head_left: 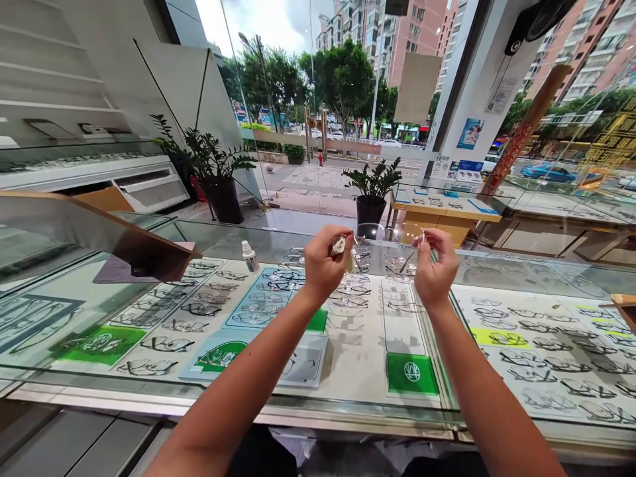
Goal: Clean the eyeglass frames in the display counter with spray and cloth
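Observation:
A pair of eyeglasses [370,232] with clear lenses is held up above the glass display counter [358,403], spanning the gap between my hands. My left hand [324,262] is closed, pinching one side of the frame near a lens. A crumpled pale cloth [339,246] also shows in that fist. On the other side, my right hand [437,268] is closed with its fingertips on the frame's edge. The lenses are hard to make out against the bright street behind. A small white bottle [250,257] stands on the counter to the left of my left hand.
Several rows of spectacles [171,344] lie under the counter's glass, with green cards [412,373] among them. A brown-framed panel [149,240] leans over the counter at left. Potted plants [371,199] and a wooden display table [437,215] stand beyond, before the glass front.

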Tool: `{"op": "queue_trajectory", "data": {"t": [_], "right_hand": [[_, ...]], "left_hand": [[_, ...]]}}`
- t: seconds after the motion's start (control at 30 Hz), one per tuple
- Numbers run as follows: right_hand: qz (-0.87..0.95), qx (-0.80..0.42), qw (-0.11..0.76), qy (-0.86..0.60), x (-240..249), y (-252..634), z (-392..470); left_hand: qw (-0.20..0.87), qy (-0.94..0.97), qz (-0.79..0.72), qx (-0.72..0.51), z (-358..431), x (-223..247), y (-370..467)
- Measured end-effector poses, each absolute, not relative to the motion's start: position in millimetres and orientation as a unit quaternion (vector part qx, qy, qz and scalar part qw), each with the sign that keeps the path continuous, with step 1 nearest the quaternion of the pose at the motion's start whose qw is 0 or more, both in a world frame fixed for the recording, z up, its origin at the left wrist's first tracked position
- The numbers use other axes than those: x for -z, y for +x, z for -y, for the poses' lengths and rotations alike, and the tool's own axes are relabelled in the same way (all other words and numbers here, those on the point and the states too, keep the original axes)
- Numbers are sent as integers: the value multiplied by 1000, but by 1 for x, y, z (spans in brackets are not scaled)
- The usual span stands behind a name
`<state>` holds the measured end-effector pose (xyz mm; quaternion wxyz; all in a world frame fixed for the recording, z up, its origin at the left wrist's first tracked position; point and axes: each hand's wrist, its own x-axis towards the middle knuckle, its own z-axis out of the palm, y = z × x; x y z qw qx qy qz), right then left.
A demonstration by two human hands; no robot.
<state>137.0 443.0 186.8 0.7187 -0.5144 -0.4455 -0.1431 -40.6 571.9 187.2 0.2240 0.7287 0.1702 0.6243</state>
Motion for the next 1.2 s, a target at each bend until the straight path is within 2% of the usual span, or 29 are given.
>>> {"op": "queue_trajectory", "data": {"t": [0.13,0.27,0.57,0.83,1.2], "right_hand": [[471,221,679,-518,-242,148,-443],[469,253,666,-522,-267,151,-446],[461,303,629,-548,-262,150,-450],[445,289,638,-558,-265,146,-444],[431,254,651,-570,-261,153,-446]], "left_hand": [[190,735,-132,-637,-581,-243,-31],[178,709,-116,-672,-585,-266,-22],[124,679,-90,-718,-592,-263,-17],[174,646,-69,-740,-589,-262,-14],[161,647,-20,-745,-582,-263,-11]]}}
